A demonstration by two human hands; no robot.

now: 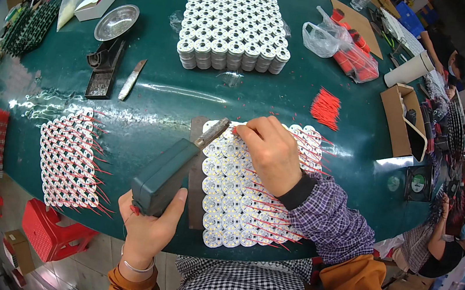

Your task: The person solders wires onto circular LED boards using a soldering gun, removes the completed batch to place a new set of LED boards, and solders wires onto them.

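The panel of white discs, lying on a brown board before the person, is the landmark. The left hand rises from below, just left of the panel, its fingers wrapped around the lower end of one green tool and the thumb along the tool's right side; the tool slants so that its metal tip sits at the panel's upper left corner. The right hand, back upward and knuckles bent, reaches across the panel's right part from a plaid sleeve, thumb and forefinger drawn together beside that tip; a speck of red shows there, but I cannot tell whether they pinch it. The panel's discs and red wires are too many to count surely. Left of the panel lies one second panel, also wired in red. Beyond the panel stands one stack of white discs; up and left of it, one knife, one black holder and one metal bowl. Beyond its right corner are one pile of red wires and, farther off, one bag of red bundles.
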